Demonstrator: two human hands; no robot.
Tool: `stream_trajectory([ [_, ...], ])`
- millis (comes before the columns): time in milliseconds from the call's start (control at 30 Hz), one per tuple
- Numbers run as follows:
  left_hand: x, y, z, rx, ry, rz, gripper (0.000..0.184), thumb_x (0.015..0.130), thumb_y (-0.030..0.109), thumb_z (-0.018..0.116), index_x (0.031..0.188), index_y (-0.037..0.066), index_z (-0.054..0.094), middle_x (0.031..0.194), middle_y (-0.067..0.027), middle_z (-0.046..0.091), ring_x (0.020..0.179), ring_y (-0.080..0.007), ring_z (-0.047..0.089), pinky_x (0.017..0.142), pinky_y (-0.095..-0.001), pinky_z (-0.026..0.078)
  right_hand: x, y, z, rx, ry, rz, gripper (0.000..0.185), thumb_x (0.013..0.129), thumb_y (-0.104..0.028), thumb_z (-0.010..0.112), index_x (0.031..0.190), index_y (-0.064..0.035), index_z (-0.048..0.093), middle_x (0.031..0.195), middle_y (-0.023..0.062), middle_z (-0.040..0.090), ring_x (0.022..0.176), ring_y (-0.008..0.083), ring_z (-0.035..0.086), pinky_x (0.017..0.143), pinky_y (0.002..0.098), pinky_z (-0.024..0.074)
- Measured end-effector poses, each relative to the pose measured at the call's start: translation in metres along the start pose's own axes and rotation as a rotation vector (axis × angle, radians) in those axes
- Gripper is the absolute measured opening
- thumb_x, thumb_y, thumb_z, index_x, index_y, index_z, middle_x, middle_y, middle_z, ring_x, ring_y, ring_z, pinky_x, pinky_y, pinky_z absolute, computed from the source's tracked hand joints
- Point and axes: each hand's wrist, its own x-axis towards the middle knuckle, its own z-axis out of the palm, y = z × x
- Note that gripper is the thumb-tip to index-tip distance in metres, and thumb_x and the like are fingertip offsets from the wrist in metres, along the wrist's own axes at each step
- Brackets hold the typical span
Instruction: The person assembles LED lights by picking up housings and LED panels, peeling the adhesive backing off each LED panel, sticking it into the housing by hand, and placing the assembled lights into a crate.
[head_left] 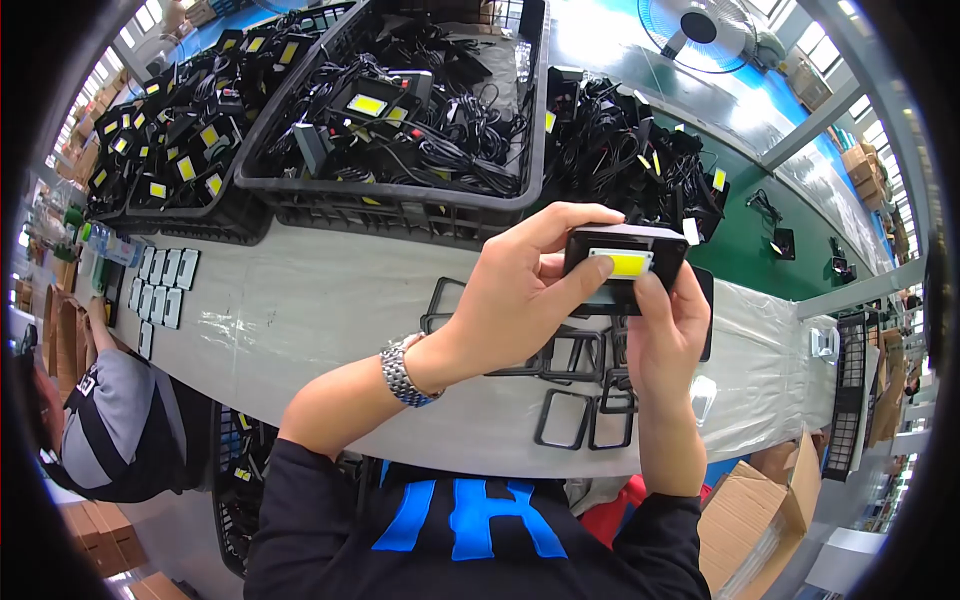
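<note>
A black rectangular device (655, 242) with a yellow panel (628, 264) is held up over the table between both hands. My left hand (530, 285), with a metal watch on its wrist, grips its left side, the thumb at the panel's left end. At the lower right, my right hand (668, 325) holds the same device, its thumb near the panel's lower right edge. Below and behind the hands, several thin black frames (564, 419) lie on the pale table (300, 330). The fingers behind the device are partly hidden.
A black crate (390, 192) of cabled devices stands ahead, with more piles (640, 160) on either side. Metallic pieces (165, 275) lie at left, near a co-worker (120, 420). A cardboard box (745, 520) is at lower right, a fan (698, 28) at top.
</note>
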Motion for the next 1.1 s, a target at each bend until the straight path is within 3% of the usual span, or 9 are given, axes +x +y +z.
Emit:
stream_trajectory([
  [133, 0.050, 0.013, -0.019, 0.298, 0.019, 0.362, 0.036, 0.085, 0.004, 0.067, 0.119, 0.001, 0.057, 0.110, -0.0087, 0.061, 0.098, -0.0110, 0.061, 0.073, -0.0221, 0.054, 0.005, 0.001, -0.011, 0.040, -0.059, -0.253, 0.049, 0.093, -0.017, 0.057, 0.132, 0.0082, 0.042, 0.112, 0.0111, 0.057, 0.101, 0.0161, 0.056, 0.084, 0.0278, 0.0475],
  [200, 0.079, 0.047, -0.034, 0.293, 0.052, 0.110, 0.039, 0.083, 0.007, 0.067, 0.119, 0.001, 0.056, 0.105, -0.0116, 0.060, 0.090, -0.0141, 0.064, 0.074, -0.0244, 0.055, 0.013, 0.005, -0.014, -0.013, 0.003, -0.215, 0.041, 0.092, -0.014, 0.058, 0.127, 0.0050, 0.049, 0.106, 0.0101, 0.059, 0.094, 0.0141, 0.058, 0.079, 0.0274, 0.0492],
  [267, 0.118, 0.057, -0.063, 0.486, 0.119, 0.182, 0.042, 0.087, 0.014, 0.065, 0.125, 0.001, 0.052, 0.120, -0.0179, 0.058, 0.110, -0.0218, 0.059, 0.087, -0.0318, 0.051, 0.021, 0.016, -0.026, -0.115, 0.058, -0.143, 0.036, 0.091, -0.012, 0.059, 0.123, 0.0033, 0.053, 0.103, 0.0086, 0.061, 0.090, 0.0121, 0.058, 0.076, 0.0256, 0.0488],
  [333, 0.138, 0.078, -0.069, 0.453, 0.182, 0.201, 0.036, 0.089, 0.006, 0.059, 0.122, -0.002, 0.047, 0.103, -0.0106, 0.062, 0.082, -0.0142, 0.064, 0.059, -0.0246, 0.052, 0.039, 0.019, -0.032, -0.165, 0.071, -0.217, 0.028, 0.091, -0.009, 0.059, 0.117, 0.0020, 0.058, 0.095, 0.0059, 0.061, 0.082, 0.0094, 0.057, 0.070, 0.0229, 0.0469],
  [433, 0.199, 0.056, -0.133, 0.852, 0.381, 0.516, 0.036, 0.088, 0.008, 0.061, 0.120, -0.003, 0.049, 0.100, -0.0115, 0.064, 0.076, -0.0118, 0.063, 0.055, -0.0220, 0.050, 0.069, 0.017, -0.024, -0.166, 0.075, -0.238, 0.025, 0.092, -0.007, 0.058, 0.115, 0.0029, 0.058, 0.091, 0.0047, 0.060, 0.080, 0.0091, 0.056, 0.067, 0.0222, 0.0454],
  [500, 0.209, 0.033, -0.185, 1.207, 0.510, 0.475, 0.051, 0.087, 0.028, 0.064, 0.129, 0.002, 0.050, 0.127, -0.0228, 0.054, 0.120, -0.0290, 0.053, 0.098, -0.0395, 0.044, 0.107, 0.020, -0.017, -0.263, 0.100, -0.164, 0.028, 0.090, -0.013, 0.061, 0.113, 0.0022, 0.060, 0.090, 0.0045, 0.061, 0.076, 0.0094, 0.056, 0.067, 0.0227, 0.0462],
  [667, 0.143, -0.003, -0.181, 1.177, 0.212, 0.100, 0.057, 0.085, 0.034, 0.064, 0.131, 0.004, 0.049, 0.137, -0.0218, 0.047, 0.127, -0.0318, 0.046, 0.100, -0.0402, 0.041, 0.209, 0.099, -0.032, -0.705, 0.098, -0.054, 0.044, 0.083, -0.027, 0.065, 0.112, 0.0050, 0.060, 0.098, 0.0196, 0.069, 0.087, 0.0271, 0.068, 0.078, 0.0350, 0.0519],
  [833, 0.058, 0.001, -0.107, 0.959, -0.064, 0.173, 0.047, 0.084, 0.025, 0.068, 0.124, 0.005, 0.055, 0.140, -0.0208, 0.044, 0.126, -0.0319, 0.047, 0.099, -0.0394, 0.043, 0.243, 0.108, 0.006, -1.251, 0.034, -0.008, 0.039, 0.082, -0.029, 0.064, 0.103, 0.0040, 0.063, 0.103, 0.0286, 0.064, 0.099, 0.0402, 0.063, 0.089, 0.0445, 0.0502],
  [1100, -0.004, -0.017, -0.077, 0.693, -0.220, 0.208, 0.036, 0.082, 0.009, 0.069, 0.117, 0.004, 0.060, 0.132, -0.0170, 0.053, 0.116, -0.0281, 0.056, 0.093, -0.0370, 0.049, 0.242, 0.093, -0.029, -1.271, -0.057, 0.097, 0.029, 0.080, -0.018, 0.058, 0.101, 0.0002, 0.065, 0.104, 0.0237, 0.065, 0.103, 0.0397, 0.061, 0.094, 0.0456, 0.0477],
])
